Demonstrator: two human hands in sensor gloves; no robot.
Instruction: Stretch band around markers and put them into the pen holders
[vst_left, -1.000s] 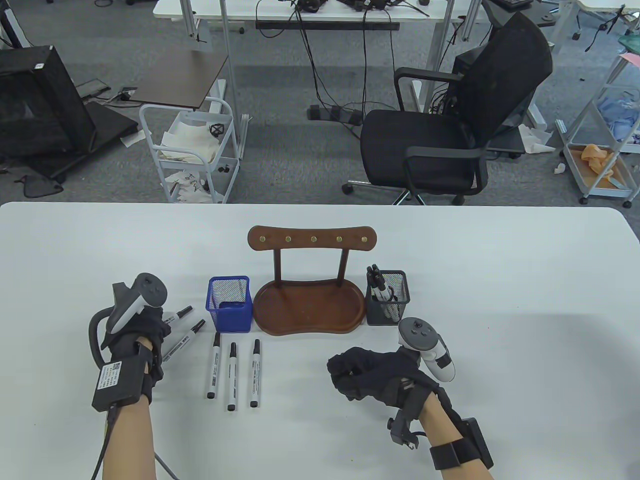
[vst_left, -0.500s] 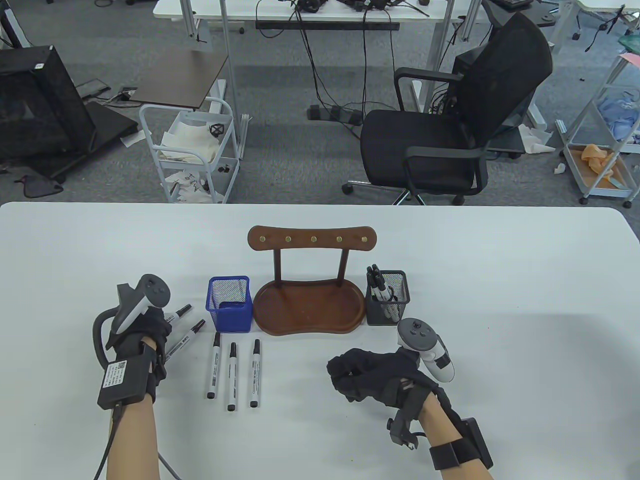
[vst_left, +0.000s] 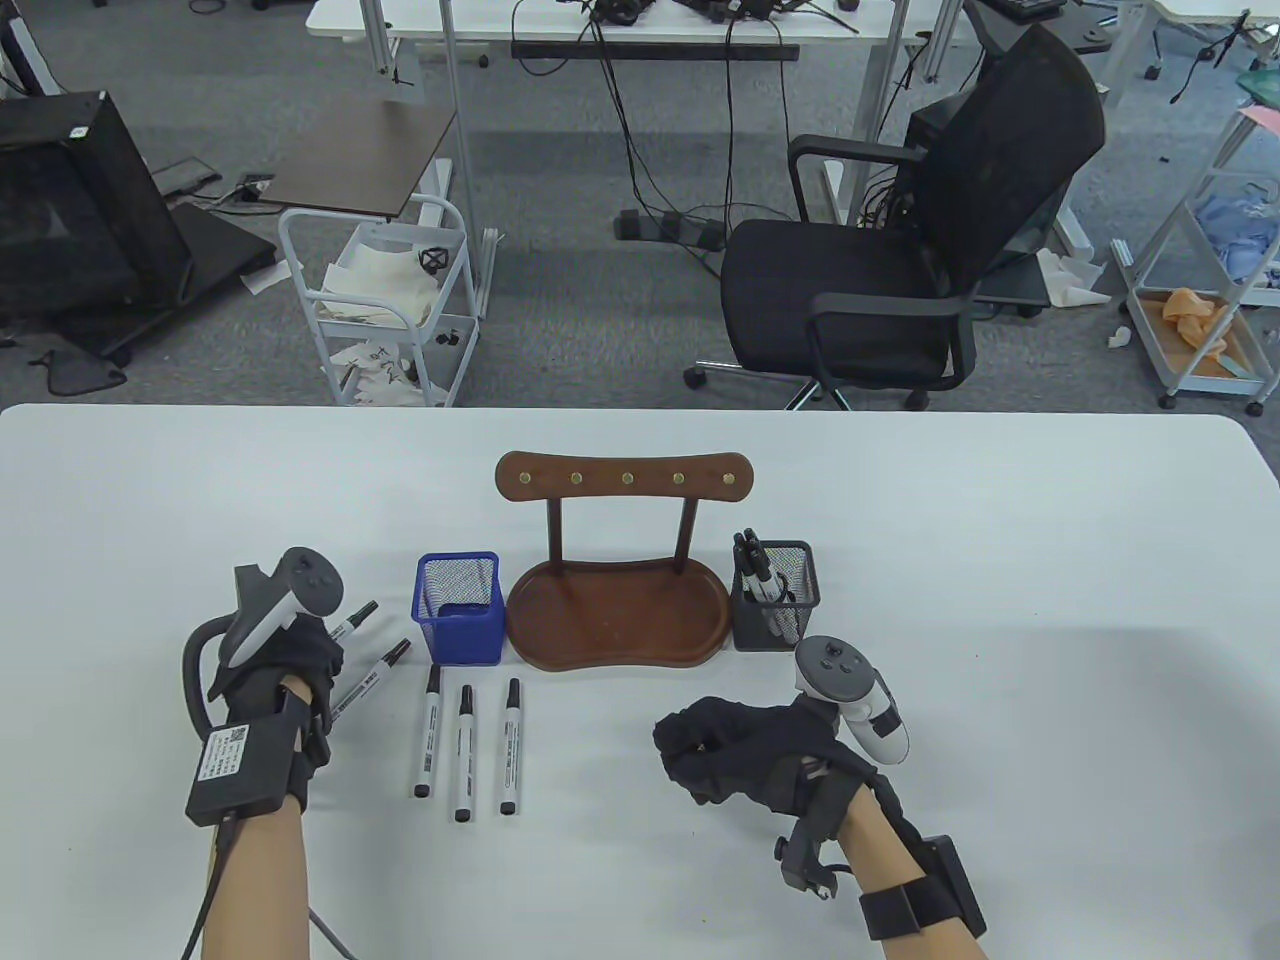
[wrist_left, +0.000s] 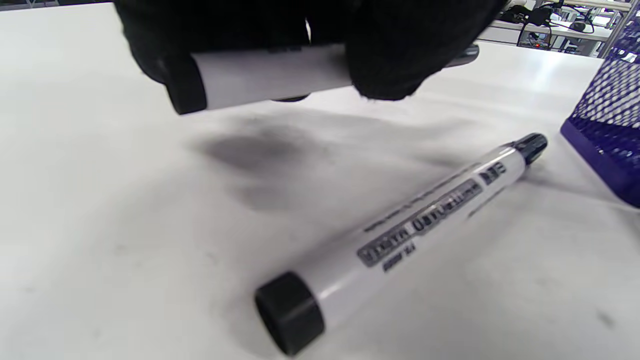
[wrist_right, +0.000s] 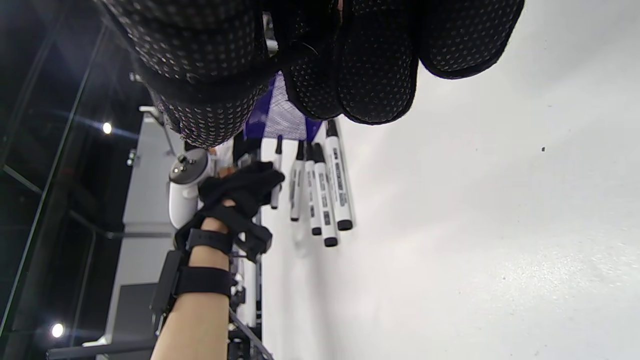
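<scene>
White-barrelled marker (wrist_left: 270, 75) sits lifted off the bench (vst_left: 1000, 600), pinched in the left hand (vst_left: 290, 660), likely to start a bundle; four more lie beside the blue holder (vst_left: 460, 608). The right hand (vst_left: 745, 750) rests curled, holding nothing visible.

Overhead cam faces table (vst_left: 1000, 600); wrist cams close.

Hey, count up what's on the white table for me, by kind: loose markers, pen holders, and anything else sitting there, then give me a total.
Loose markers: 5, one held by the left hand, four lying flat
Pen holders: 2, blue and black; the markers inside the black one are not counted
Wooden hook stand with tray: 1
Total: 8
</scene>
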